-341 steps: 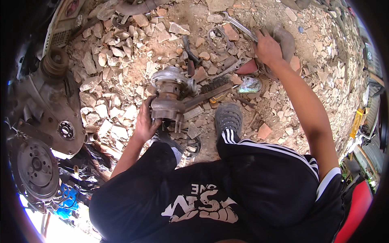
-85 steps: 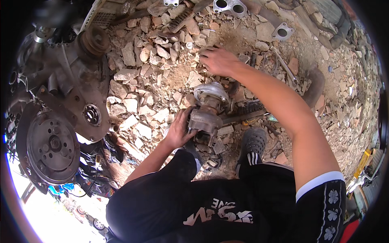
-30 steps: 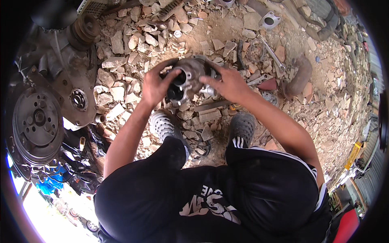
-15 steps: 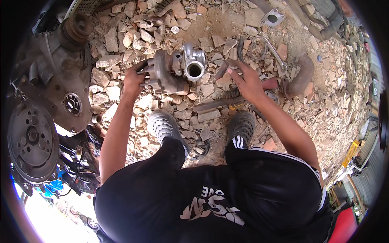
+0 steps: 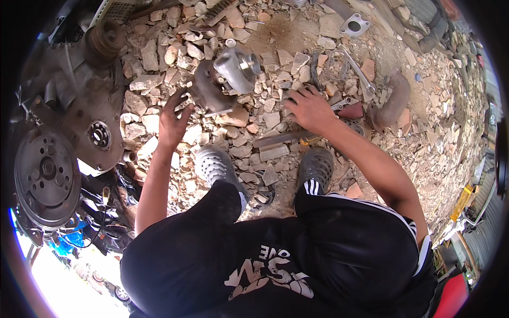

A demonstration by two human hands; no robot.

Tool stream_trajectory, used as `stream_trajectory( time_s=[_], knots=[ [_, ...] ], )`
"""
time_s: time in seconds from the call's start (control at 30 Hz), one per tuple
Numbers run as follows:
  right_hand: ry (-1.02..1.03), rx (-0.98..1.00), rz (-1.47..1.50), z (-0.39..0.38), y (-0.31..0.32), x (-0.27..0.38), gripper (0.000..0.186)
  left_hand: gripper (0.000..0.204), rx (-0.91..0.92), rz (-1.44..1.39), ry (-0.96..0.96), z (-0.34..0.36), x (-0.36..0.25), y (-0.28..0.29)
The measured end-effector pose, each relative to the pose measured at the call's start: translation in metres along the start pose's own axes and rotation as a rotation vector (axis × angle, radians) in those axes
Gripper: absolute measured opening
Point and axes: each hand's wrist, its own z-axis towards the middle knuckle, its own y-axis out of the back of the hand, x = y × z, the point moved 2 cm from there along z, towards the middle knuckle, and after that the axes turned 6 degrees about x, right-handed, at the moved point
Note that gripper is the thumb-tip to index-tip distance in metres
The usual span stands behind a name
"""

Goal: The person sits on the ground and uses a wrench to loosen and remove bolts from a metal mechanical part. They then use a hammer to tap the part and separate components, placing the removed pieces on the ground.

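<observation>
Left hand (image 5: 174, 121) and right hand (image 5: 314, 110), fingers apart — the turbocharger (image 5: 231, 73) tilts on the rubble (image 5: 150, 55) between them — just beside the left.

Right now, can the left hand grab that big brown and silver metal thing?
Most likely yes: the left hand is open right beside the metal part, and nothing seems to block the gap. Whether they touch is hard to tell.

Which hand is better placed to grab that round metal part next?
Probably the left hand: its spread fingers are right beside the metal part's dark brown end, while the right hand is farther off, across a gap of rubble.
</observation>
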Motion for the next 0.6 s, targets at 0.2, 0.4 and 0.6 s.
stream_trajectory(
  time_s=[0.2,0.4,0.6],
  knots=[
    [-0.152,0.159,0.131,-0.014,0.009,-0.015,0.033,0.057,-0.025,0.080,-0.068,-0.030,0.006,-0.008],
    [-0.194,-0.019,-0.009,-0.019,0.012,-0.003,0.031,0.062,-0.142,0.140,-0.096,-0.042,-0.008,-0.015],
    [0.065,-0.039,0.227,0.027,0.004,0.039,0.030,0.066,-0.186,0.117,-0.183,-0.036,-0.022,-0.035]
  ],
)
